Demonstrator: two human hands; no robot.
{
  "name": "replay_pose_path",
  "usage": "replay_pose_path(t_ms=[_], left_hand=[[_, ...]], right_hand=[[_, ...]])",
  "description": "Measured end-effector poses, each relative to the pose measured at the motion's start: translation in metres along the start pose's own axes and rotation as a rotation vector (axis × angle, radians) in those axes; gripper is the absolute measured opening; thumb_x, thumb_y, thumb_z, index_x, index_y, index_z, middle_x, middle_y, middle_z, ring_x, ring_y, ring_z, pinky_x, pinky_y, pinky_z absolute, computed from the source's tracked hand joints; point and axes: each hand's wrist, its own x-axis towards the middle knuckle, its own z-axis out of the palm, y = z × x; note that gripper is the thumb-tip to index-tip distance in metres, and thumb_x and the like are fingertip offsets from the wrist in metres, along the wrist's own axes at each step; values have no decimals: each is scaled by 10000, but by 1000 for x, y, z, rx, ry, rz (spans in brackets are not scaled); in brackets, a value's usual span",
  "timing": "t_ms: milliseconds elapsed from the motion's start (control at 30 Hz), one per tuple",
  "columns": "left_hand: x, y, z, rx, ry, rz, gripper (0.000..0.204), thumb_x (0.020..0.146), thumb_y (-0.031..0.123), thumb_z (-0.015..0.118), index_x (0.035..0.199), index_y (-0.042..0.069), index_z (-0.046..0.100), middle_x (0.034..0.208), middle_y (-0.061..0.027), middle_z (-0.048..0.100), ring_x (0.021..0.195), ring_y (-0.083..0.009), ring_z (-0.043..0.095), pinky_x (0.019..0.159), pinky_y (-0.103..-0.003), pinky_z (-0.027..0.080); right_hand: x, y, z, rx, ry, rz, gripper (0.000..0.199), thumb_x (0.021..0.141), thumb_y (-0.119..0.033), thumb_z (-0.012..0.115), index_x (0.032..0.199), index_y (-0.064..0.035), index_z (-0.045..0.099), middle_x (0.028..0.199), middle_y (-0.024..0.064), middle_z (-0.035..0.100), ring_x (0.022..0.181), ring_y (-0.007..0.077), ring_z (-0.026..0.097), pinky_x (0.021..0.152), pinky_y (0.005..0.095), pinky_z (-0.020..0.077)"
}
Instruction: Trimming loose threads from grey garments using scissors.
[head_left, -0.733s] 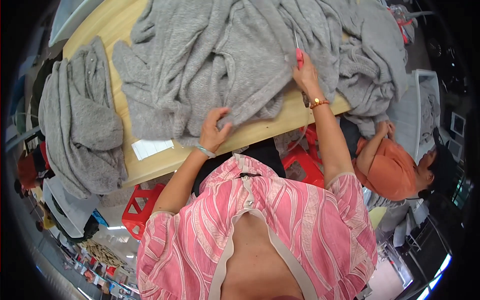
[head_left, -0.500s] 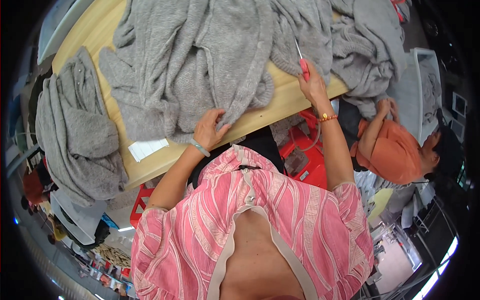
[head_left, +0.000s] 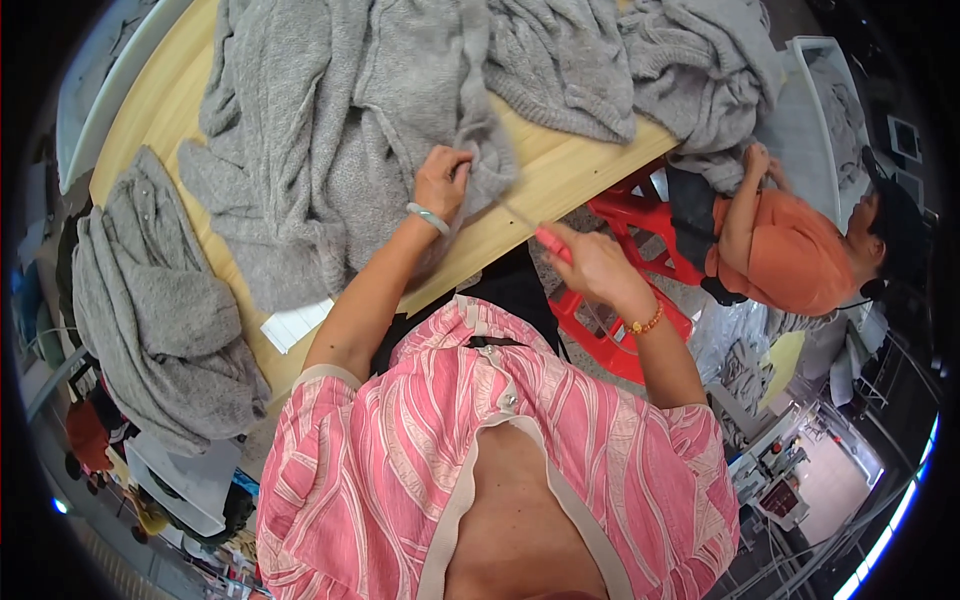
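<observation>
A grey knit garment lies rumpled over the pale wooden table in front of me. My left hand is closed on the garment's near right edge, its fingers curled over the knit. In my right hand, just off the table's front edge, is a red-handled tool with a thin metal shaft. The shaft points up and left toward the garment, near my left hand. Motion blurs its tip, so whether it touches the knit I cannot tell.
More grey knitwear lies at the left table end and far right. White papers stick out under the garment. Red stools stand below the table. At right sits a person in orange, beside a white bin.
My right hand has drawn the tool back from the far knitwear, down and left past the table edge. My left hand has moved up and right along the garment and closed on its edge.
</observation>
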Motion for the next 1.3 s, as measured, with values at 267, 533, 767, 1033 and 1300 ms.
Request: replay_pose_path(t_ms=[267, 533, 767, 1033, 1300], left_hand=[[-24, 1, -29, -101, -205, -132, 324, 800, 19, 629, 1123, 37, 598, 1032, -137, 598, 904, -234, 590, 793, -297, 464], [-91, 31, -76, 112, -93, -291, 496, 805, 120, 649, 1252, -5, 475, 1158, -232, 574, 1008, -350, 602, 879, -359, 466], [-112, -10, -69, -527, 220, -795, 223, 827, 158, 690, 939, -29, 641, 790, -19, 652, 687, -107, 550, 651, -251, 452], [-106, 35, -121, -417, 221, -638, 103, 900, 134, 616, 892, 32, 603, 786, 42, 559, 705, -59, 484, 632, -213, 413], [-67, -31, -222, -297, 859, -1046, 238, 830, 187, 696, 987, 30, 608, 920, -46, 617, 802, -105, 548, 699, -257, 457]], right_hand=[[-29, -17, 0, 106, -209, -68, 440, 850, -289, 613, 1236, -106, 509, 889, 236, 629, 818, 418, 602, 697, 471, 472], [-36, -10, 14, 161, -18, -105, 449, 845, -248, 619, 1250, -107, 485, 915, 228, 633, 849, 415, 602, 711, 467, 484], [-27, -46, 16, 14, -305, -258, 454, 822, -238, 612, 1252, -131, 510, 876, 236, 636, 790, 428, 604, 700, 497, 487], [-10, -39, 9, 102, -133, -306, 475, 803, -115, 639, 1252, -79, 491, 1022, 224, 616, 928, 409, 589, 755, 433, 487], [12, -47, -1, 125, -131, -363, 478, 815, -105, 621, 1271, -86, 476, 1025, 225, 613, 941, 420, 584, 764, 434, 482]])
